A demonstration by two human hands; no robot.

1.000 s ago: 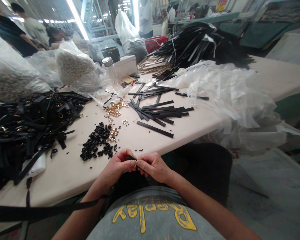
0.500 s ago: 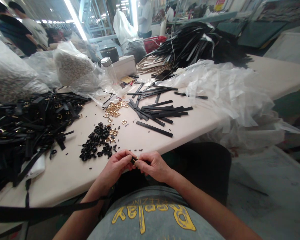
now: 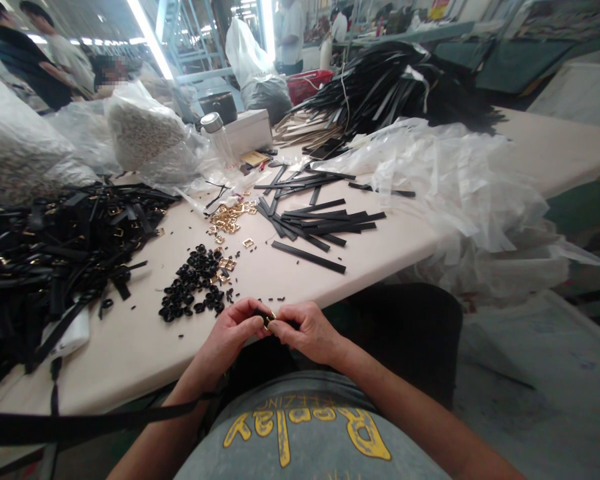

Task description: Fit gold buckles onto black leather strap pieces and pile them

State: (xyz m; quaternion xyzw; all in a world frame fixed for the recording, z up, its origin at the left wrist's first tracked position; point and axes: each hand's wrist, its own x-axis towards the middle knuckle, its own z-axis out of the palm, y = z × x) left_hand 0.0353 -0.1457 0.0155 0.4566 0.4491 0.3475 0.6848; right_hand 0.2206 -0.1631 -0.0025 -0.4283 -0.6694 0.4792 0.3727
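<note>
My left hand (image 3: pixel 233 331) and my right hand (image 3: pixel 307 331) meet at the near table edge, both pinched on a small gold buckle with a bit of black strap (image 3: pixel 269 319) between the fingertips. Just beyond them lies a heap of small black loops (image 3: pixel 193 290). Farther back sit several loose gold buckles (image 3: pixel 230 219) and a fan of short black straps (image 3: pixel 320 223). A long black strap (image 3: pixel 80 421) runs across my left forearm.
A big pile of black straps with buckles (image 3: pixel 55 247) fills the left of the beige table (image 3: pixel 260 270). Clear plastic sleeves (image 3: pixel 445 180) spill over the right edge. Bags of parts (image 3: pixel 145 137), a bottle (image 3: pixel 217 137) and more straps (image 3: pixel 390 83) stand behind. Other people stand at the far left.
Both hands stay pinched together at the table edge; the fingers have shifted slightly around the buckle. Nothing else has moved.
</note>
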